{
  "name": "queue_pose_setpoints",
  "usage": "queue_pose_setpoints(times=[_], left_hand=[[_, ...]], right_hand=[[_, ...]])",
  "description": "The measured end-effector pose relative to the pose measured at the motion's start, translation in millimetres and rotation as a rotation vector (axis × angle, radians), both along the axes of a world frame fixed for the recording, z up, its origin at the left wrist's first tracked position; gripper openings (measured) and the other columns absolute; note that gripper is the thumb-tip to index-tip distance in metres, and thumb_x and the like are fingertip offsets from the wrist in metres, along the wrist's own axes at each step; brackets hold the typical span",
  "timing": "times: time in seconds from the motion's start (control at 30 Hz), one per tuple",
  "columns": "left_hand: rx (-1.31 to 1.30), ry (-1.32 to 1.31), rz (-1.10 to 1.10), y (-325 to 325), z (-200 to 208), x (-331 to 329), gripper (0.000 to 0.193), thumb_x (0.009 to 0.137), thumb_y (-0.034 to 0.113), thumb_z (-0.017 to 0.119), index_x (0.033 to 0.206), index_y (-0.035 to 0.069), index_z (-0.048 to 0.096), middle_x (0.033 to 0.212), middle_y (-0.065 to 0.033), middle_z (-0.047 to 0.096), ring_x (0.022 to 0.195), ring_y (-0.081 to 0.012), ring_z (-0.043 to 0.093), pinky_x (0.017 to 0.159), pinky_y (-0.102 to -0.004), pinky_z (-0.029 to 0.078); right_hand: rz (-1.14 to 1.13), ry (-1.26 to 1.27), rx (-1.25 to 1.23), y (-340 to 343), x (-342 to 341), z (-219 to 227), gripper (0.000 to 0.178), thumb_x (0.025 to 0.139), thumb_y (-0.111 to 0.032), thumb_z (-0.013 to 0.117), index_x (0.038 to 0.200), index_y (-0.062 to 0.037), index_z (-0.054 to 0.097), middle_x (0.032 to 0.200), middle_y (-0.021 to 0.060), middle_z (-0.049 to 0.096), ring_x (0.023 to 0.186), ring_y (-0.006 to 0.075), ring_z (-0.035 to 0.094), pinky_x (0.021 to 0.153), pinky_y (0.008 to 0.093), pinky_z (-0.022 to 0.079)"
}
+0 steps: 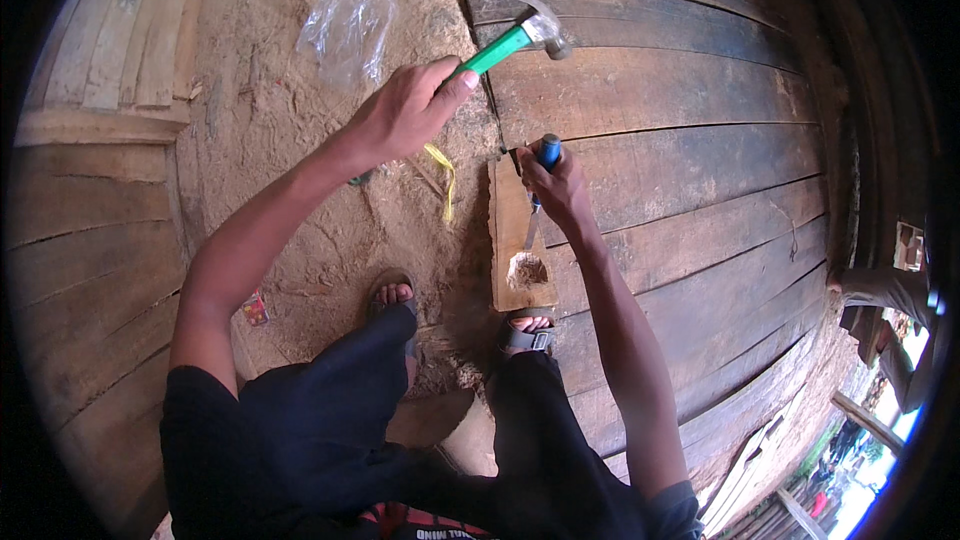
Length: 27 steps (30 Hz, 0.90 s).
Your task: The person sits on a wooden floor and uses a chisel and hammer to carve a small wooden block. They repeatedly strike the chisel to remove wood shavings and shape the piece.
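Observation:
My left hand [412,108] grips the green handle of a claw hammer [498,48], whose metal head is raised above the plank wall side of the scene. In my right hand [560,186] is a chisel with a blue handle [549,151]. Its metal blade [531,230] slants down toward a rough hollow [526,271] cut near the close end of a wooden block [507,225]. The blade's tip lies at or just above the hollow's far edge; exact contact I cannot tell. My right foot in a sandal [529,332] is at the block's near end.
Wide wooden boards [680,155] stretch along the right. Sandy ground [300,200] on the left bears a clear plastic bag [350,30], a yellow strip [446,185] and a small red packet [256,307]. More planks [95,210] stand at far left. Another person's leg [885,288] shows far right.

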<state>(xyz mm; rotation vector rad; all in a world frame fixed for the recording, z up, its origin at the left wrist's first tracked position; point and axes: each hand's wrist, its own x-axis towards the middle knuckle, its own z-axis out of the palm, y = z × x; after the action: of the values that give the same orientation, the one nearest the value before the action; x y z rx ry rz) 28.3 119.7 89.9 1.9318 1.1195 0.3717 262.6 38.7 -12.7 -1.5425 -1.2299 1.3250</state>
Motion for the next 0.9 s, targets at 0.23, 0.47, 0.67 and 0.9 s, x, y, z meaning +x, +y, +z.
queue_pose_setpoints(times=[0.23, 0.47, 0.67, 0.9], left_hand=[[0.03, 0.073, -0.126, -4, -17, -2, 0.042, 0.103, 0.039, 0.04, 0.09, 0.003, 0.057, 0.052, 0.0017, 0.044, 0.04, -0.0099, 0.04, 0.036, -0.0308, 0.035], [0.099, 0.122, -0.232, -8, -26, -4, 0.046, 0.103, 0.041, 0.036, 0.1, 0.001, 0.059, 0.055, -0.0019, 0.046, 0.047, -0.0127, 0.046, 0.042, -0.0341, 0.037], [-0.066, -0.083, 0.041, -4, 0, 11, 0.043, 0.102, 0.039, 0.042, 0.115, 0.0, 0.057, 0.066, -0.009, 0.053, 0.055, -0.0186, 0.048, 0.054, -0.0382, 0.041], [-0.05, 0.044, -0.207, 6, 7, 8, 0.043, 0.103, 0.033, 0.043, 0.127, -0.001, 0.055, 0.07, -0.002, 0.056, 0.053, -0.0094, 0.048, 0.048, -0.0301, 0.042]], right_hand=[[0.001, -0.023, 0.005, 1, 0, -4, 0.028, 0.091, -0.023, 0.065, 0.074, -0.0039, 0.054, 0.057, -0.0005, 0.051, 0.05, 0.0075, 0.047, 0.046, 0.0274, 0.038], [-0.03, 0.058, -0.025, 0, -1, -7, 0.024, 0.091, -0.021, 0.065, 0.075, -0.0052, 0.054, 0.059, -0.0019, 0.05, 0.051, 0.0073, 0.045, 0.046, 0.0265, 0.037], [-0.011, 0.015, 0.001, -3, -1, -2, 0.024, 0.091, -0.02, 0.065, 0.077, -0.0039, 0.055, 0.06, -0.0013, 0.051, 0.053, 0.0073, 0.045, 0.047, 0.0263, 0.038], [-0.009, 0.034, 0.077, -2, 0, -8, 0.023, 0.091, -0.019, 0.065, 0.077, -0.0028, 0.056, 0.059, -0.0009, 0.051, 0.052, 0.0074, 0.045, 0.047, 0.0266, 0.037]])
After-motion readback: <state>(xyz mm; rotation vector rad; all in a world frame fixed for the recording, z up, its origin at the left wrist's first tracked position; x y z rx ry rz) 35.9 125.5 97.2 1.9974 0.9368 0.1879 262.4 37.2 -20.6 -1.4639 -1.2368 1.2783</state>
